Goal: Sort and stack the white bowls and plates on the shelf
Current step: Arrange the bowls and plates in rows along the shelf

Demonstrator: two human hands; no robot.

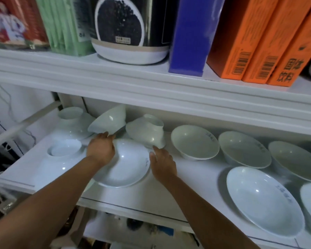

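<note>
A wide white bowl point(126, 164) sits upright on the white shelf point(196, 178), between my hands. My left hand point(101, 148) rests over its left rim, fingertips touching a tilted bowl point(108, 121) behind it. My right hand point(162, 163) lies against the wide bowl's right rim, fingers apart, its fingertips near an overturned bowl point(145, 131). Another overturned bowl point(73, 123) stands at the back left, with a small upside-down dish point(65, 150) in front of it. To the right, upright bowls point(195, 141) point(244, 150) point(293, 160) line the back, and a large bowl point(264, 200) sits in front.
The upper shelf point(151, 81) hangs low over the bowls and carries a black-and-white pot point(129, 31), a blue box point(192, 35), orange boxes point(258, 42) and a green pack point(65, 26). A slanted white bar point(25, 123) and cables lie to the left. A lower shelf shows below.
</note>
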